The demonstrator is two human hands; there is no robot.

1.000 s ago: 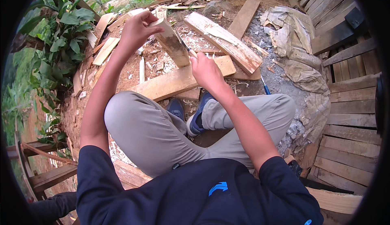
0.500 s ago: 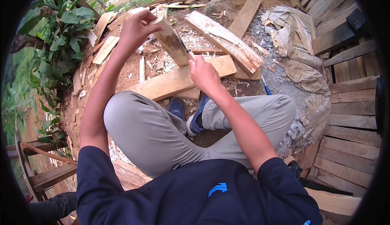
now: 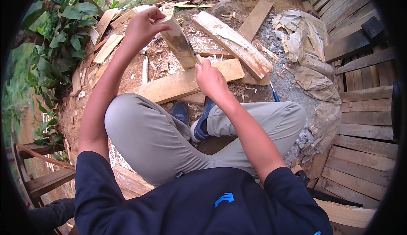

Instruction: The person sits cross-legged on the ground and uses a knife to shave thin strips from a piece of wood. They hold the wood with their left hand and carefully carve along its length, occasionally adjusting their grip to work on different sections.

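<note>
My left hand (image 3: pixel 145 26) grips the top end of a wooden block (image 3: pixel 179 46), its thumb and fingers closed over the upper edge. The block stands tilted, its lower end down at a pale plank (image 3: pixel 165 85) in front of my feet. In my right hand (image 3: pixel 211 81) is a knife (image 3: pixel 197 57) with a light wooden handle, its blade pointing up and away along the block's right side. The blade lies against or very close to that side; exact contact I cannot tell. A dark, rough patch shows on the block's face near the blade.
A thick whitish beam (image 3: pixel 243 50) lies beyond my right hand, with a blue-handled tool (image 3: pixel 276 96) near its lower end. Wood shavings and offcuts litter the soil. Torn paper sacking (image 3: pixel 311 65) and a slatted wooden structure (image 3: pixel 366 112) are at right, leafy plants (image 3: pixel 63 35) at left.
The whole view has shifted slightly. Both hands keep their grips, and the knife stays alongside the block with hardly any visible movement.
</note>
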